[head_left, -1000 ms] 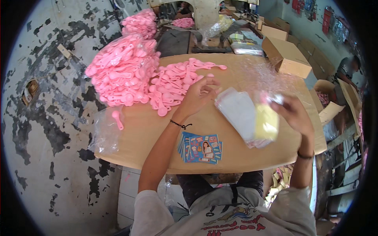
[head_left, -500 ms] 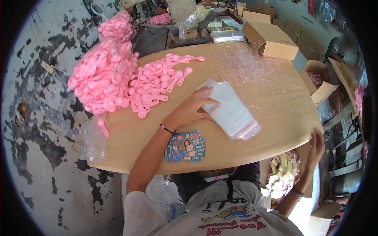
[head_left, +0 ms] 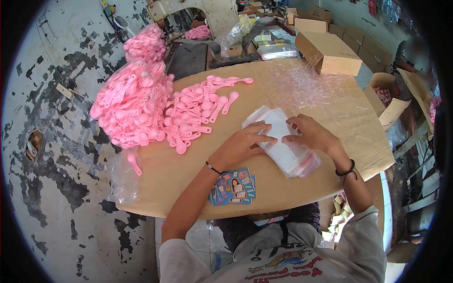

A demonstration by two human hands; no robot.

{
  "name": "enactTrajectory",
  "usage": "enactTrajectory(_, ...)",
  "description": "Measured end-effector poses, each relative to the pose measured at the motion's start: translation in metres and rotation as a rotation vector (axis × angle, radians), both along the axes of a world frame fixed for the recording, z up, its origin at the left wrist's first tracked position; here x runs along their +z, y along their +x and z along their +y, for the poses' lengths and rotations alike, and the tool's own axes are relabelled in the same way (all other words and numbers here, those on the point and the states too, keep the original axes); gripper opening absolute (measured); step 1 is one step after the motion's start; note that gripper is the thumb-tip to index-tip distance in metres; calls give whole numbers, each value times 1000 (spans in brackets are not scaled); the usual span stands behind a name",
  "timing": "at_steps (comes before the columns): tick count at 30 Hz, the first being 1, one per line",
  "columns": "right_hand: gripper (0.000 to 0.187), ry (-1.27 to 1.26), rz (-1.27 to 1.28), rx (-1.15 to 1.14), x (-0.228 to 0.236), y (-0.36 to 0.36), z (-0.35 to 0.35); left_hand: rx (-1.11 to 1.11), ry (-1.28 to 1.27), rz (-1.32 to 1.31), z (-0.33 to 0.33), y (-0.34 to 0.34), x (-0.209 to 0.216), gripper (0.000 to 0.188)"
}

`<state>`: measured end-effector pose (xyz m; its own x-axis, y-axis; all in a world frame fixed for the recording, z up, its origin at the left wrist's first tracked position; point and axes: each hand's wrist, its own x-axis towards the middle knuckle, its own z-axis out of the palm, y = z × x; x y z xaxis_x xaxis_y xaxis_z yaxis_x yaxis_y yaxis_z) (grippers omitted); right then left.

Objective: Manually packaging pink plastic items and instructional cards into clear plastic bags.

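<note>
The right hand point(head_left: 313, 134) has rejoined the left hand point(head_left: 239, 147) at clear bags point(head_left: 284, 158); fingers apart on both.

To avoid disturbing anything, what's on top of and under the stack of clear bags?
The left hand and right hand reach over the top of the clear bags. Brown tabletop shows around the stack; whatever lies directly underneath is covered.
</note>
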<state>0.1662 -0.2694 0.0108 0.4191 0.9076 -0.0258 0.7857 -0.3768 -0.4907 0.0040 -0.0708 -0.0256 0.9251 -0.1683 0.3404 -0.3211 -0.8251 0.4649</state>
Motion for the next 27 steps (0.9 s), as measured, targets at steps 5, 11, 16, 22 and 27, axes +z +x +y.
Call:
enactTrajectory(5, 73, -11, -17, 38, -1, -4, -7, -20, 87, -180, -3, 6, 2, 46)
enactTrajectory(11, 85, -86, 18, 18, 4, 2, 8, 71, 97, -298, -20, 10, -1, 28)
enactTrajectory(16, 94, -267, 110, 146, -8, 25, 18, 69, 249, -256, -24, 9, 0, 19)
enactTrajectory(22, 94, -285, -74, 193, 1, 19, 27, 88, 269, -158, -26, 0, 4, 18)
enactTrajectory(27, 92, -272, 62, 172, 7, 20, 37, 80, 378, -159, -29, -1, 0, 16)
